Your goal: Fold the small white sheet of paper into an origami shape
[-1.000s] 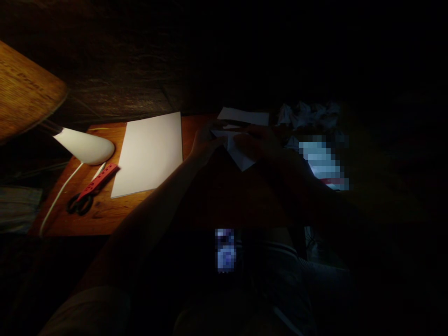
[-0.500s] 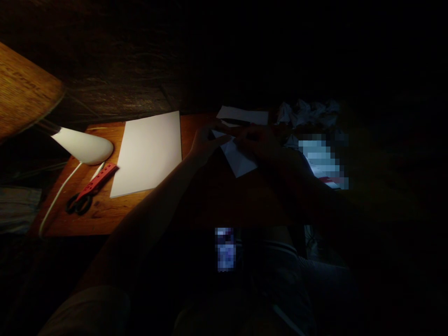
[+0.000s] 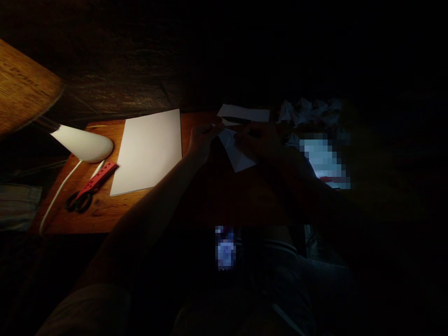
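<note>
A small folded piece of white paper (image 3: 235,151) is held between my hands above the wooden table, its lower corner pointing toward me. My left hand (image 3: 203,142) pinches its upper left corner. On the upper right edge, my right hand (image 3: 258,141) has its fingers closed on the same paper; deep shadow hides most of them. Just behind my hands lie white paper strips (image 3: 245,113), with a dark narrow shape across them that I cannot make out.
A stack of white sheets (image 3: 149,154) lies left of my hands. Scissors in a red sheath (image 3: 94,184) rest beside the lamp (image 3: 82,143) and its cord. Several folded paper pieces (image 3: 310,112) sit at the back right, near a lit, blurred screen (image 3: 324,161). A second lit screen (image 3: 226,249) glows below the table edge.
My left hand has turned a little at the paper's upper corner, its thumb drawn back to the left. The paper has shifted slightly upward and tilted; my right hand stays on it.
</note>
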